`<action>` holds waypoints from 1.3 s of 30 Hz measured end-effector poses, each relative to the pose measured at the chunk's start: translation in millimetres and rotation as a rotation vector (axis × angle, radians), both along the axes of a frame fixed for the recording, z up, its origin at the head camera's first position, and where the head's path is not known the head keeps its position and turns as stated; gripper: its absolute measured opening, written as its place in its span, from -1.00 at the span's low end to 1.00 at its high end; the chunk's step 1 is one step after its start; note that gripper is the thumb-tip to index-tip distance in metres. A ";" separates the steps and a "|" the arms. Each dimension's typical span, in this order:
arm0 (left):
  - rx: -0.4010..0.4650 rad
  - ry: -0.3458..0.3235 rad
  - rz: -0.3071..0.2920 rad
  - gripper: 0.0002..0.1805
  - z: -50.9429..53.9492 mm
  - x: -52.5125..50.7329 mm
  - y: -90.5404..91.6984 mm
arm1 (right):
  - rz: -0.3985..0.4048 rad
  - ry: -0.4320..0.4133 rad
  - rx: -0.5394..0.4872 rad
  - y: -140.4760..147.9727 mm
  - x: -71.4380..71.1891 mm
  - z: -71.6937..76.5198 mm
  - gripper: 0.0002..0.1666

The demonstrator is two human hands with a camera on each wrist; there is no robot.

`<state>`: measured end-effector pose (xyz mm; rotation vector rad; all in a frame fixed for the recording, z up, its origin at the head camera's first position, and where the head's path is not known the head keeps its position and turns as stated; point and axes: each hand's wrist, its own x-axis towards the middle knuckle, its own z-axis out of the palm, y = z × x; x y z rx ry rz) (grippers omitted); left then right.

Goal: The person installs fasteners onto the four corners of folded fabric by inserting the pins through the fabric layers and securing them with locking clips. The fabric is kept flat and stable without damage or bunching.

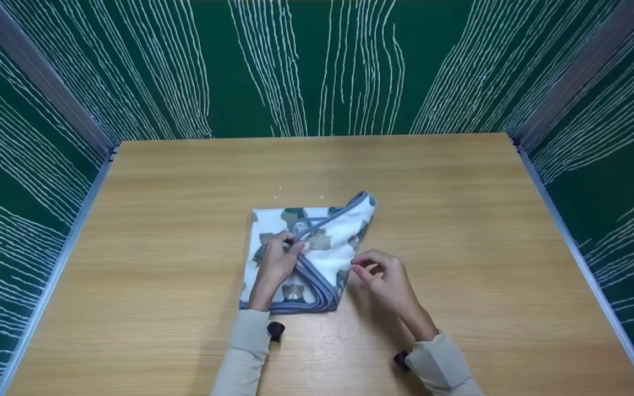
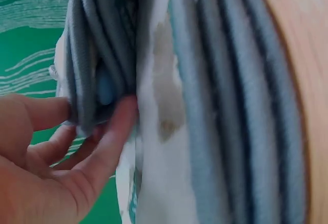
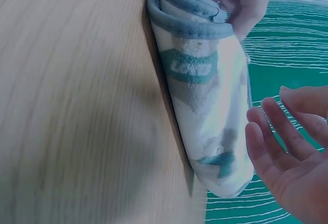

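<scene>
A white blanket (image 1: 331, 258) with a bear print and grey-blue edging lies folded in several layers on the wooden table. One folded part is turned back slantwise, and its tip points to the far right. My left hand (image 1: 278, 264) pinches the bound edges of the turned-back layers near the middle. Up close in the left wrist view, those grey edges (image 2: 82, 55) sit between thumb and fingers. Beside the blanket's right side is my right hand (image 1: 388, 280), fingers loosely bent. In the right wrist view that hand (image 3: 292, 152) holds nothing, its fingertips close to the white fold (image 3: 220, 116).
The wooden table (image 1: 157, 231) extends around the blanket on all sides. A few tiny white specks (image 1: 280, 187) lie beyond its far edge. Green walls (image 1: 438, 66) with white wavy lines stand at the back and both sides, joined by grey posts (image 1: 575, 71).
</scene>
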<state>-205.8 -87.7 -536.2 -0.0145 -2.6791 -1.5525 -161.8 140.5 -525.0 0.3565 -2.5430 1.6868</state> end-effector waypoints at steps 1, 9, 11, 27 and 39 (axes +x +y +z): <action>0.015 0.028 -0.011 -0.88 0.3 0.7 1.9 | -0.003 -0.005 -0.002 0.8 0.3 0.1 -0.90; 0.044 0.350 -0.120 -0.84 13.7 19.1 38.4 | -0.077 0.004 -0.005 17.3 4.0 -0.2 -0.88; -0.016 0.457 -0.174 -0.86 14.5 29.2 57.3 | -0.131 0.015 -0.001 28.4 8.4 -0.2 -0.88; -0.354 0.497 -0.684 -0.85 -1.7 78.1 97.1 | -0.288 -0.226 0.122 83.0 30.3 -17.7 -0.68; -0.535 -0.144 -0.278 -0.45 -7.5 71.6 -31.1 | -0.212 -0.326 0.271 83.3 34.0 -22.0 -0.57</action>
